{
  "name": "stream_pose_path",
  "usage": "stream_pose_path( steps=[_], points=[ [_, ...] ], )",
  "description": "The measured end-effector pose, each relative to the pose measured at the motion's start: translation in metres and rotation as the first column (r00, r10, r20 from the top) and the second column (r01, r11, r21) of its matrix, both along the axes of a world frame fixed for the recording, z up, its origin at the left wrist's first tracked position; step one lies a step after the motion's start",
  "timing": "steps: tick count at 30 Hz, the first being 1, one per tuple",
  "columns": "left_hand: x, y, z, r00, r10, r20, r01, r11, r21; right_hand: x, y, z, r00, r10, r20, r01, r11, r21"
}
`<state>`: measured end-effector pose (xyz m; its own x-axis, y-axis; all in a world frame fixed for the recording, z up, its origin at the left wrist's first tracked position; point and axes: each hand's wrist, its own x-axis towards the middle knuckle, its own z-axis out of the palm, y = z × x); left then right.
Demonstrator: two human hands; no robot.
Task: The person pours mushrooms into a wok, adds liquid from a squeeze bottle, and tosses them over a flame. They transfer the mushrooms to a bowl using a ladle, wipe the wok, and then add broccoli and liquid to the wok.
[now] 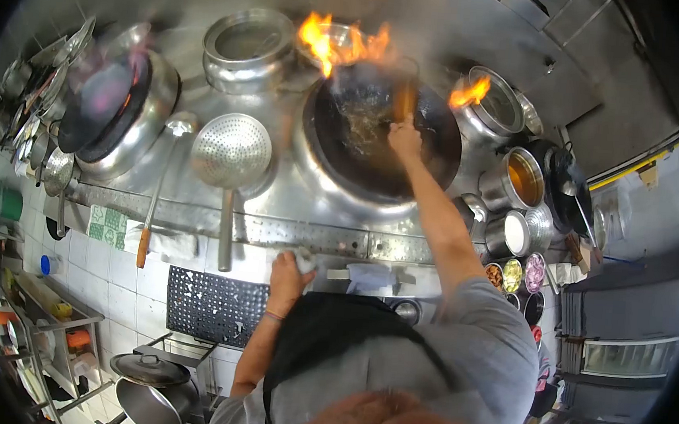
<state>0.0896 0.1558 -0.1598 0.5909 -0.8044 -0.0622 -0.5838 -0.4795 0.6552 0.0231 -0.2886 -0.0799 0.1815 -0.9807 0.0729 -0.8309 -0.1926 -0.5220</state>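
Note:
My right hand point(406, 140) is closed around a brown bamboo wok brush point(404, 97), which is partly blurred and reaches down into the large black wok point(440, 152). Murky liquid point(370, 127) swirls in the wok's bottom. At the stove's front edge, my left hand point(286, 278) grips a crumpled white cloth point(304, 259). Left of the wok lies a round perforated strainer point(231, 150) with its handle toward me. Farther left is a ladle point(152, 205) with a wooden handle end.
Flames point(341, 43) rise behind the wok, and another flame point(470, 92) burns at its right. A lidless steel pot point(247, 52) stands at the back. Another wok point(108, 110) is tilted on the left burner. A pot of brown liquid point(522, 181) and several ingredient bowls point(513, 275) stand right.

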Motion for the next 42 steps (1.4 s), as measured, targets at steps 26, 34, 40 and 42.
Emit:
stream_pose_path(
  steps=[26, 34, 40, 42],
  points=[
    [0.031, 0.018, 0.113, -0.403, -0.780, -0.479, -0.602, 0.620, -0.504, -0.031, 0.083, 0.080, 0.715, 0.601, -0.357, -0.556, 0.798, 0.231],
    [0.046, 0.032, 0.096, -0.227, -0.751, -0.620, -0.625, 0.600, -0.499, -0.129, -0.006, 0.098, 0.552, 0.309, -0.774, -0.424, 0.904, 0.058],
    [0.047, 0.037, 0.095, -0.323, -0.825, -0.464, -0.651, 0.550, -0.523, -0.087, 0.020, 0.080, 0.785, 0.365, -0.500, -0.383, 0.921, 0.071],
    [0.048, 0.045, 0.109, -0.231, -0.824, -0.518, -0.636, 0.530, -0.560, -0.095, 0.006, 0.065, 0.850, 0.325, -0.414, -0.332, 0.942, 0.055]
  ],
)
